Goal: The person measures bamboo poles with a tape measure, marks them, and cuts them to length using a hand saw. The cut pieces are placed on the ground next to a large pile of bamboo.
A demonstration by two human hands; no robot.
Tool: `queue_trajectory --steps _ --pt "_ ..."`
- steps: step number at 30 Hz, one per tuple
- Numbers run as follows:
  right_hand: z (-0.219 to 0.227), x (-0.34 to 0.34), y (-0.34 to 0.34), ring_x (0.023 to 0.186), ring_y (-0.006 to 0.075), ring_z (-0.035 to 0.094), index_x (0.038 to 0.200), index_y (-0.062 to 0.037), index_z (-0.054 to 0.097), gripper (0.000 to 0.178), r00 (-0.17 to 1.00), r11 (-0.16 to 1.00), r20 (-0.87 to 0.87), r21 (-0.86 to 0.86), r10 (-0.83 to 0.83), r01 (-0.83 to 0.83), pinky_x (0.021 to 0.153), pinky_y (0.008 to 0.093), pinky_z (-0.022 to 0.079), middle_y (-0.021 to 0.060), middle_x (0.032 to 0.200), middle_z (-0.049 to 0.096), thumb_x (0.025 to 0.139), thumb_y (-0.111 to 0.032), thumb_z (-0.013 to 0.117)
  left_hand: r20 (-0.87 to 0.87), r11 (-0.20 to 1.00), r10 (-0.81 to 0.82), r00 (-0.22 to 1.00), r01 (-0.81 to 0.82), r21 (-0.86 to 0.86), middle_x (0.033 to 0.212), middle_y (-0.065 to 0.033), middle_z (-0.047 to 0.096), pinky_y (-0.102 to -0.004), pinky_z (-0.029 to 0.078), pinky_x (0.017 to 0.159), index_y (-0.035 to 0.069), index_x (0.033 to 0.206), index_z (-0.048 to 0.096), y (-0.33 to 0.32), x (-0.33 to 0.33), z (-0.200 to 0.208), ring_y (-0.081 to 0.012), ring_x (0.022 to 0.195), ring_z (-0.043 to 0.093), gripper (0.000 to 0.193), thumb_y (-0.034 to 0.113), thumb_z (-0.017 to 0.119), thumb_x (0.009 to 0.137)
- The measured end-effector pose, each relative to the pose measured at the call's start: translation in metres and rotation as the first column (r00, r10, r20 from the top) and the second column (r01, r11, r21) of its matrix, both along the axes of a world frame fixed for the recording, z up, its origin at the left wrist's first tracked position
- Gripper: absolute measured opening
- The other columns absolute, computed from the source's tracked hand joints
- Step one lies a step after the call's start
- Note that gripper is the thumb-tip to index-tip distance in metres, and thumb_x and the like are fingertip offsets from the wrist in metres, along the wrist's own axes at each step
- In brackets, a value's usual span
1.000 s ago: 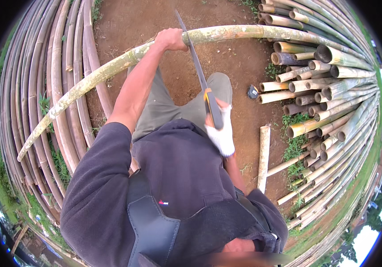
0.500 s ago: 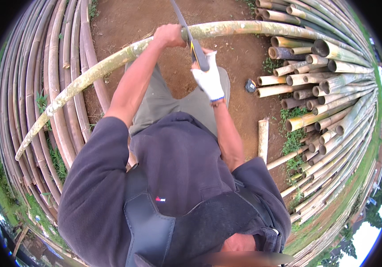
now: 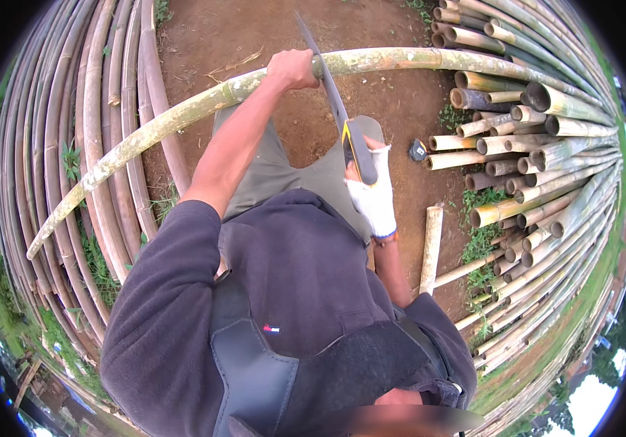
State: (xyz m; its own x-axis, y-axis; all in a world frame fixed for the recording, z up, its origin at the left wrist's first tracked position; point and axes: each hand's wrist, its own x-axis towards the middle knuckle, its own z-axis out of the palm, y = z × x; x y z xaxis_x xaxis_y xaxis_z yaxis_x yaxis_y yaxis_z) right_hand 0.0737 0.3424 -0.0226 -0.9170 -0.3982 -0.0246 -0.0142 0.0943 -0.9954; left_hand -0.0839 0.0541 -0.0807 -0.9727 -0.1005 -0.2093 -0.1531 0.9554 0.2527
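Note:
A long bamboo pole (image 3: 174, 119), pale and mottled, lies across in front of me from the left stack to the right pile. My bare left hand (image 3: 293, 70) is wrapped round it from above. Just right of that hand, the blade of a hand saw (image 3: 333, 98) crosses the pole, its tip reaching past the far side. My right hand (image 3: 371, 191), in a white glove, is closed round the saw's black and yellow handle, close to my right knee. Whether the blade has cut into the bamboo I cannot make out.
Brown bamboo poles (image 3: 58, 146) lie in a stack on the left. Many cut bamboo ends (image 3: 539, 156) jut from a pile on the right. A tape measure (image 3: 417, 150) and a short bamboo piece (image 3: 432, 247) lie on the bare soil (image 3: 218, 36) between them.
My right hand has drawn the saw back toward my body, so more blade shows on the near side of the pole. My left hand keeps its hold on the bamboo.

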Motion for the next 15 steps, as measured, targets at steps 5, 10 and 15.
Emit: queue_trajectory --steps 5,10,15 --pt "0.005 0.012 0.01 0.094 0.0086 0.052 0.15 -0.0026 0.05 0.06 0.998 0.997 -0.053 0.067 -0.037 0.041 0.09 0.0262 0.048 0.0012 0.113 0.052 0.092 0.003 0.063 0.002 1.0 -0.001 1.0 0.001 -0.008 0.114 -0.0219 0.079 -0.0499 0.061 0.094 0.004 0.125 0.068 0.018 0.007 0.005 -0.0399 0.109 0.076 0.067 0.046 0.086 0.076" --pt "0.011 -0.005 0.009 0.105 0.014 0.055 0.15 -0.0003 0.05 0.057 0.997 0.998 -0.075 0.06 -0.01 0.015 0.099 0.0296 0.049 0.0067 0.126 0.055 0.094 0.003 0.062 0.022 1.0 0.006 1.0 -0.006 0.013 0.114 -0.0221 0.079 -0.0505 0.061 0.095 0.005 0.124 0.068 0.005 -0.001 -0.003 -0.0401 0.11 0.076 0.067 0.046 0.087 0.074" --pt "0.015 0.013 0.002 0.112 0.015 0.056 0.152 0.0011 0.048 0.061 0.986 0.996 -0.163 0.073 -0.038 0.051 0.101 0.0312 0.049 0.0104 0.135 0.056 0.092 0.006 0.063 0.061 1.0 -0.018 0.998 0.018 0.004 0.117 -0.0233 0.078 -0.0512 0.06 0.097 0.005 0.126 0.069 -0.002 -0.013 0.0 -0.0408 0.114 0.074 0.071 0.046 0.088 0.072"
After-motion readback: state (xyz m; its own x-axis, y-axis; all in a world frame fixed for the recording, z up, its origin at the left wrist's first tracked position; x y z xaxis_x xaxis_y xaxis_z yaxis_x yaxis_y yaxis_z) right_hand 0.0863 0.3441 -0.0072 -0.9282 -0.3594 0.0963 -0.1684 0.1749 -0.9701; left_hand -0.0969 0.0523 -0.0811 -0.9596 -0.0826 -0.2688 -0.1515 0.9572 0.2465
